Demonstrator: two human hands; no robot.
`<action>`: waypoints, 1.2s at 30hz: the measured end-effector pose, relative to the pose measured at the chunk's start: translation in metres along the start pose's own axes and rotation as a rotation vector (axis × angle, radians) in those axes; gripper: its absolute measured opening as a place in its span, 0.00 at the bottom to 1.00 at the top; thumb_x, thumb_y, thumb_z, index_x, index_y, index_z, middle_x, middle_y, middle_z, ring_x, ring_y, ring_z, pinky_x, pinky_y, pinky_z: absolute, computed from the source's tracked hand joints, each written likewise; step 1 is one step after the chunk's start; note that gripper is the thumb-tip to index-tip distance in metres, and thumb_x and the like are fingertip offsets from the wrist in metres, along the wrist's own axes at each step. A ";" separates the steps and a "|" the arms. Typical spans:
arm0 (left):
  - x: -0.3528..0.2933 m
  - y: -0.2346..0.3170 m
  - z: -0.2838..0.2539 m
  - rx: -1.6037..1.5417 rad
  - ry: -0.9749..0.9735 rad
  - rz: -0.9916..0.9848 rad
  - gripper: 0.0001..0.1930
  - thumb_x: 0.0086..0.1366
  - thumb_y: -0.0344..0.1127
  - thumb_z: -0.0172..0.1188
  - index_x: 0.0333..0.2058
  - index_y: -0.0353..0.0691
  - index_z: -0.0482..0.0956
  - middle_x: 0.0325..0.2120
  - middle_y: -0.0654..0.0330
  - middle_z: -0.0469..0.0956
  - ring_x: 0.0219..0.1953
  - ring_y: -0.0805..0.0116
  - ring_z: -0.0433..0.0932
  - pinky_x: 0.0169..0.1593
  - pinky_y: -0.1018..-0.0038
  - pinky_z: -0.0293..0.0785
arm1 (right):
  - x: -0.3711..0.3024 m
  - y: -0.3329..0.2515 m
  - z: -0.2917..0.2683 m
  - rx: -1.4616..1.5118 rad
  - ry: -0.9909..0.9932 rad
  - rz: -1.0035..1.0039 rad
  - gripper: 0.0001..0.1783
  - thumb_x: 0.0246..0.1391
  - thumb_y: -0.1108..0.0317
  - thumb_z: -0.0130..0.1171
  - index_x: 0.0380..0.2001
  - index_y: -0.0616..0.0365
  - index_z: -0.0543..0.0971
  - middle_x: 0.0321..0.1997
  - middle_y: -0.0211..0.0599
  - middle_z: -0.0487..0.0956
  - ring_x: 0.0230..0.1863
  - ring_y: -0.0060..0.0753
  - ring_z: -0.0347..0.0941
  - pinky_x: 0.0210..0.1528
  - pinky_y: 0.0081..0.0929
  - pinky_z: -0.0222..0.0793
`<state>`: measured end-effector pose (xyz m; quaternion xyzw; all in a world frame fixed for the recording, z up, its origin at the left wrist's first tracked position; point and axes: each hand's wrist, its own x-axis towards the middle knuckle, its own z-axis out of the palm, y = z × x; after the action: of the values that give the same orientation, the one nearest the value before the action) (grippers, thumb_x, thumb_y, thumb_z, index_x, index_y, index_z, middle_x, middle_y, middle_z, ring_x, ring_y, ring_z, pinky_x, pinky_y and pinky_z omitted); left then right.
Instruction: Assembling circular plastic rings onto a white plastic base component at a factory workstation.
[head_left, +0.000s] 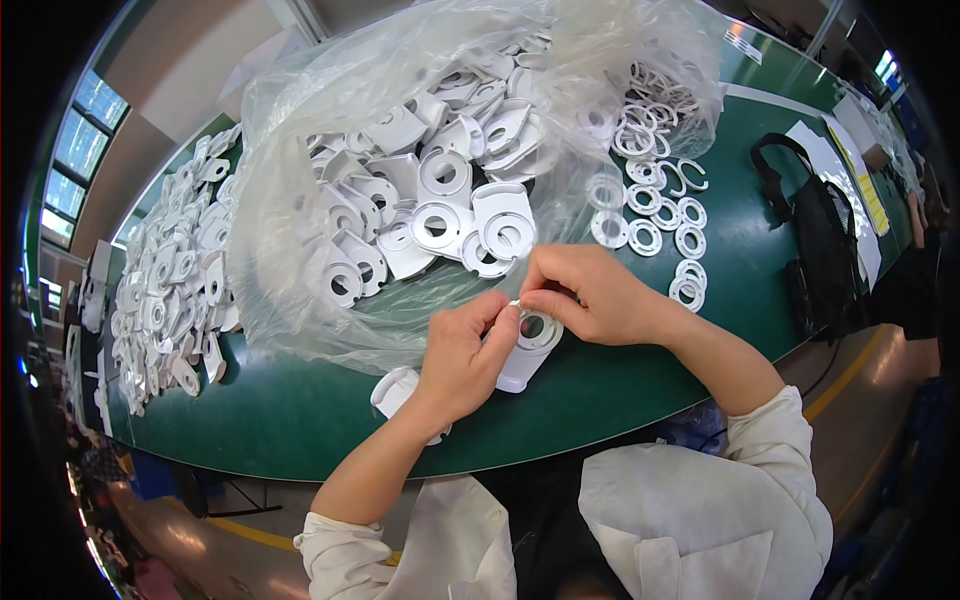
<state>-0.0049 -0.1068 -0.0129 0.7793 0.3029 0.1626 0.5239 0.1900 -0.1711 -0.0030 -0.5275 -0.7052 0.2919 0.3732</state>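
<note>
You are holding a white plate (517, 368) in front of you, above the near side of the green table (290, 430). Its long axis is running mostly away from you, leaning a little to the right: the rounded ring end is pointing to the far side and slightly right, while the broad, flat end is facing back toward you, slightly left. Your left hand (465, 350) and right hand (590, 295) are both grasping it at the ring end, thumbs and forefingers pinching close together at the far-left rim. A white bit is showing between your fingertips; it is probably the rim, but your fingers are covering too much to be sure. Another white part (392, 388) is lying partly hidden beneath your left wrist. Beyond your hands, a clear plastic bag (275, 270) is holding jumbled plates (500, 205), and flat white rings (691, 226) are lying to its right.
</note>
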 end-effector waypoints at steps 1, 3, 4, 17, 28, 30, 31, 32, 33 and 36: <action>0.001 0.001 0.000 -0.001 -0.028 -0.037 0.12 0.69 0.34 0.47 0.33 0.33 0.76 0.21 0.68 0.71 0.25 0.82 0.64 0.31 0.82 0.61 | -0.001 0.002 0.001 -0.009 0.013 -0.013 0.06 0.55 0.70 0.58 0.30 0.61 0.73 0.27 0.39 0.76 0.29 0.37 0.72 0.31 0.29 0.66; 0.003 -0.007 0.004 -0.065 0.012 0.037 0.11 0.69 0.34 0.47 0.34 0.34 0.75 0.21 0.66 0.72 0.24 0.81 0.64 0.29 0.80 0.61 | -0.001 0.007 0.005 -0.017 0.025 -0.028 0.06 0.56 0.70 0.57 0.30 0.62 0.74 0.27 0.35 0.76 0.27 0.29 0.71 0.30 0.26 0.65; 0.004 -0.009 0.006 -0.128 0.053 0.109 0.10 0.69 0.35 0.48 0.36 0.35 0.73 0.20 0.63 0.73 0.23 0.81 0.64 0.26 0.78 0.61 | 0.001 0.010 0.008 0.137 0.107 0.043 0.07 0.58 0.69 0.56 0.32 0.62 0.75 0.27 0.32 0.76 0.28 0.25 0.71 0.31 0.25 0.65; 0.006 -0.004 0.010 -0.685 0.055 0.020 0.10 0.71 0.34 0.46 0.47 0.35 0.66 0.40 0.62 0.73 0.41 0.76 0.72 0.45 0.75 0.71 | 0.004 0.005 0.005 0.295 0.227 0.078 0.09 0.60 0.69 0.55 0.38 0.63 0.78 0.33 0.31 0.80 0.36 0.19 0.73 0.40 0.19 0.68; 0.008 -0.008 -0.001 0.188 0.261 0.208 0.10 0.69 0.34 0.49 0.30 0.34 0.73 0.16 0.54 0.68 0.16 0.64 0.64 0.25 0.70 0.62 | -0.002 0.005 0.007 0.154 0.115 0.067 0.08 0.58 0.70 0.56 0.38 0.64 0.77 0.32 0.33 0.79 0.34 0.21 0.74 0.38 0.19 0.68; 0.008 -0.006 -0.003 0.214 0.236 0.192 0.12 0.69 0.34 0.50 0.28 0.33 0.73 0.16 0.55 0.68 0.18 0.68 0.66 0.25 0.70 0.62 | -0.002 0.005 0.008 0.236 0.044 0.175 0.08 0.58 0.70 0.57 0.37 0.64 0.77 0.32 0.32 0.80 0.34 0.17 0.74 0.37 0.17 0.68; 0.008 -0.008 -0.003 0.215 0.238 0.191 0.12 0.69 0.34 0.50 0.28 0.33 0.73 0.16 0.55 0.68 0.18 0.68 0.66 0.25 0.70 0.62 | -0.001 0.006 0.009 0.238 0.043 0.173 0.08 0.58 0.70 0.57 0.37 0.64 0.77 0.32 0.32 0.80 0.34 0.17 0.74 0.37 0.17 0.68; 0.009 -0.011 -0.003 0.107 0.242 0.153 0.10 0.69 0.35 0.50 0.31 0.34 0.73 0.17 0.57 0.70 0.19 0.71 0.67 0.25 0.71 0.63 | 0.000 0.007 0.010 0.380 0.059 0.213 0.08 0.58 0.69 0.57 0.37 0.64 0.76 0.32 0.33 0.80 0.34 0.17 0.75 0.36 0.17 0.68; 0.010 -0.010 -0.003 -0.005 0.245 0.115 0.10 0.69 0.35 0.49 0.34 0.35 0.73 0.19 0.58 0.72 0.20 0.74 0.68 0.25 0.72 0.64 | 0.002 0.008 0.012 0.520 0.076 0.255 0.09 0.58 0.68 0.58 0.36 0.64 0.76 0.31 0.33 0.81 0.33 0.17 0.75 0.35 0.17 0.68; 0.009 0.006 -0.001 -0.487 0.246 -0.031 0.10 0.69 0.35 0.52 0.43 0.35 0.69 0.27 0.60 0.76 0.25 0.77 0.71 0.29 0.76 0.68 | 0.003 0.005 0.013 0.758 0.133 0.329 0.08 0.60 0.70 0.57 0.39 0.61 0.74 0.32 0.27 0.78 0.34 0.13 0.72 0.37 0.14 0.67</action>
<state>0.0033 -0.1012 -0.0075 0.6000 0.3282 0.3162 0.6575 0.1814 -0.1672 -0.0132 -0.4762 -0.4283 0.5519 0.5340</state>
